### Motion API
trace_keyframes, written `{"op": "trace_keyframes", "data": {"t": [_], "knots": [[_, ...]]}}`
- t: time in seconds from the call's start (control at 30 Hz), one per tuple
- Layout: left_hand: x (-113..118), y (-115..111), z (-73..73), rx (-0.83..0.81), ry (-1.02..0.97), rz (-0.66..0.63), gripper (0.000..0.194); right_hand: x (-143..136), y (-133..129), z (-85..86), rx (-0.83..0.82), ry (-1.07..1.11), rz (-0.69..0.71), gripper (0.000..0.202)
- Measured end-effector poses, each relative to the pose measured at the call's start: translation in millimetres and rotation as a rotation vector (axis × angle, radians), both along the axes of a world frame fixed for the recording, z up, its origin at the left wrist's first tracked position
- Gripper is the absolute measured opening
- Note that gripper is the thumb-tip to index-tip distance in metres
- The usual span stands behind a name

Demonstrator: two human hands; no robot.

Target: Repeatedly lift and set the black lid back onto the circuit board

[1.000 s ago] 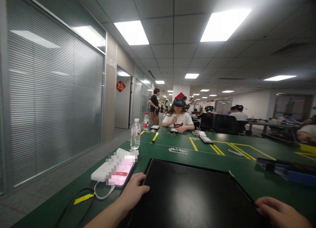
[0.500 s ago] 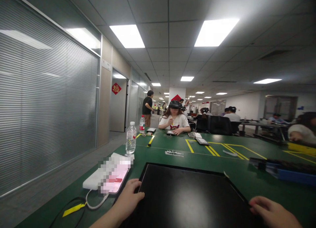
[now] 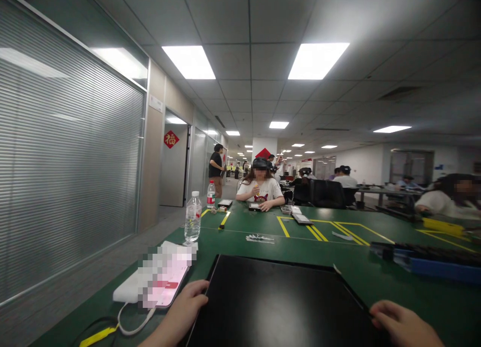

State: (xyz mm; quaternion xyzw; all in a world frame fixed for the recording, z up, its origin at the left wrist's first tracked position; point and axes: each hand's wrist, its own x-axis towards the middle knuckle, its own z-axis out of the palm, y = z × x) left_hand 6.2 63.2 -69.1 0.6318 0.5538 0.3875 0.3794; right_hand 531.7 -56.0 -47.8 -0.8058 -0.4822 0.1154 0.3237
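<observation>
A black, rectangular flat screen panel [image 3: 278, 297] with a glossy face and thin dark rim lies in front of me, its near edge cut off by the picture. My left hand [image 3: 184, 309] is closed on its left edge, thumb toward the face. At the right edge, my right hand [image 3: 404, 322] pinches the rim between thumb and bent fingers. Left of the panel, close to my left hand, are a phone [image 3: 171, 282] with a lit pink screen, partly blurred out, and a white block [image 3: 128, 286] with a white cable.
On the green table [image 3: 233, 244] stand a clear water bottle [image 3: 193, 219] and a red-capped bottle [image 3: 211, 195]. Small silvery pieces [image 3: 259, 238] lie beyond the panel. Blue trays [image 3: 443, 271] are at right. Across the table, a co-worker [image 3: 260, 189] handles a small device.
The view has tilted and shifted slightly, so the scene sits a little lower and further left. Both hands keep the same hold on the panel. The person at far right shows more.
</observation>
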Motion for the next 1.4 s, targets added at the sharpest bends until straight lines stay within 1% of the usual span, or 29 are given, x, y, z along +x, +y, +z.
{"op": "trace_keyframes", "data": {"t": [0.1,0.2,0.3,0.4,0.47,0.53,0.57,0.63,0.67,0.7,0.73,0.83,0.9,1.0,1.07,1.1,1.2,1.27,1.33,1.4], "knots": [[1,4,-5.3,-0.019,-0.038,0.087,0.059,-5,-1,4.7,0.007,0.017,-0.008,0.041],[2,2,-3.9,-0.027,-0.068,0.079,0.058,-7,-1,6.2,0.013,0.035,0.002,0.042],[3,-5,4.1,-0.034,-0.099,0.044,0.048,-6,1,4.0,0.012,0.057,-0.008,0.043],[3,-11,12.5,-0.019,-0.092,-0.037,0.034,-4,1,1.4,0.014,0.1,-0.01,0.043],[4,-12,14.2,0.002,-0.08,-0.06,0.025,-4,0,0.9,0.02,0.111,-0.006,0.043],[6,-11,11.6,0.007,-0.08,-0.032,0.023,-4,-1,1.3,0.019,0.101,-0.008,0.043],[7,-10,8.8,-0.003,-0.095,-0.009,0.029,-4,-1,1.7,0.014,0.092,-0.009,0.043],[8,-8,1.6,-0.035,-0.132,0.044,0.052,-5,-1,2.0,0.001,0.073,-0.016,0.043],[7,-6,-2.2,-0.04,-0.127,0.066,0.063,-5,-1,2.0,-0.001,0.065,-0.018,0.044],[6,-5,-5.6,-0.023,-0.096,0.074,0.07,-5,-1,1.7,-0.002,0.059,-0.022,0.044],[4,-4,-8.4,0.017,-0.037,0.066,0.072,-5,-1,1.4,-0.001,0.055,-0.024,0.044],[-4,-5,-10.0,0.18,0.179,-0.021,0.064,-4,-1,-0.4,0.008,0.055,-0.02,0.043],[-8,-9,-4.4,0.227,0.288,-0.036,0.062,-3,0,-1.6,0.016,0.062,-0.022,0.043],[-10,-18,8.6,0.191,0.361,-0.041,0.066,-2,0,-2.1,0.016,0.088,-0.017,0.044],[-10,-22,13.7,0.177,0.306,-0.094,0.064,-2,-1,-0.3,0.018,0.088,-0.014,0.045],[-10,-22,13.9,0.172,0.258,-0.104,0.062,-2,-1,1.3,0.021,0.083,-0.02,0.046],[-10,-19,7.0,0.163,0.129,-0.092,0.058,-2,-4,7.2,0.037,0.071,-0.072,0.048],[-11,-16,2.3,0.178,0.083,-0.073,0.057,0,-6,9.4,0.06,0.057,-0.111,0.047],[-12,-16,2.1,0.17,0.06,-0.087,0.058,3,-5,8.0,0.073,0.047,-0.125,0.046],[-13,-17,5.8,0.131,0.032,-0.12,0.056,6,-3,2.9,0.054,0.051,-0.1,0.044]]}}
